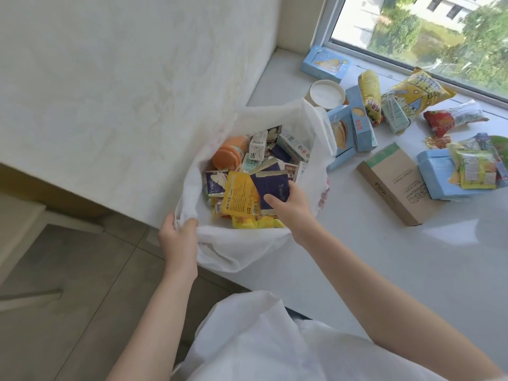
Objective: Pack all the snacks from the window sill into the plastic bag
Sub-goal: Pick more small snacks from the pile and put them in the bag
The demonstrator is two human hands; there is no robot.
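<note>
A white plastic bag (233, 243) sits open at the sill's left edge, filled with several snacks, among them an orange tub (229, 155) and a yellow packet (242, 196). My left hand (178, 240) grips the bag's near rim. My right hand (291, 204) reaches into the bag and holds a dark purple box (275, 182) between thumb and fingers. Several snacks lie on the white window sill (384, 270): light blue boxes (360, 116), yellow bags (412, 92), a red packet (445, 119) and a brown carton (395, 182).
A white-lidded cup (327, 94) stands behind the bag. Another light blue box (325, 64) leans near the window frame (412, 70). A white textured wall (137, 92) rises left of the bag. Tiled floor (68, 312) lies below the sill's edge.
</note>
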